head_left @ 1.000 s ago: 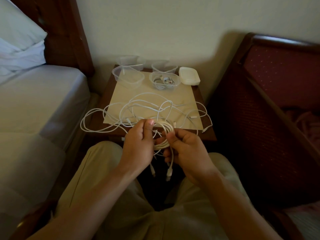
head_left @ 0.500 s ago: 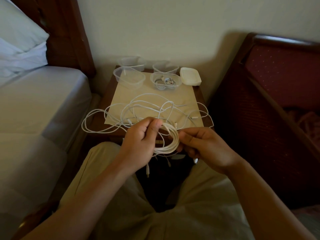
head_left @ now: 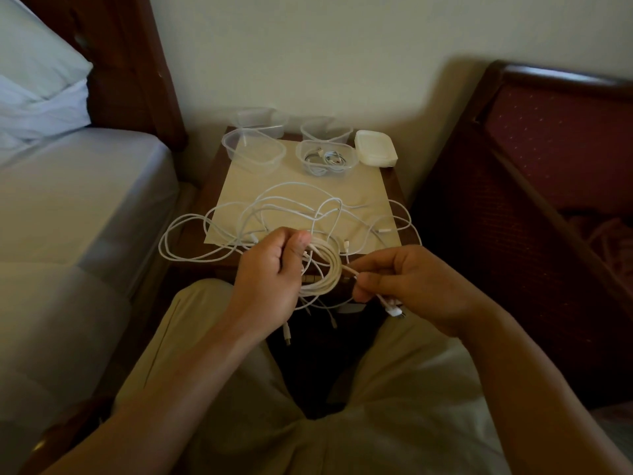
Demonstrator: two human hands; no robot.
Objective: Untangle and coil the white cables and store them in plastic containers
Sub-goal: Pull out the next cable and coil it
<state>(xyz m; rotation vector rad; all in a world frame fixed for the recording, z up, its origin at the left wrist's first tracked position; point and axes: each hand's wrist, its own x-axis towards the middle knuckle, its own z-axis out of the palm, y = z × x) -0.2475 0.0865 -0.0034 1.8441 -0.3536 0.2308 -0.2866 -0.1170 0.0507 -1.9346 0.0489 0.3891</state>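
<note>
Though four containers point(head_left: 253, 154), one coil point(head_left: 325, 269).

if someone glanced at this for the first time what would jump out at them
The two hands at centre: the left hand grips a coiled white cable while the right hand pinches its loose end. Just behind, a tangle of white cables sprawls over the small bedside table. At the table's back, one clear container already holds a coiled cable.
</note>
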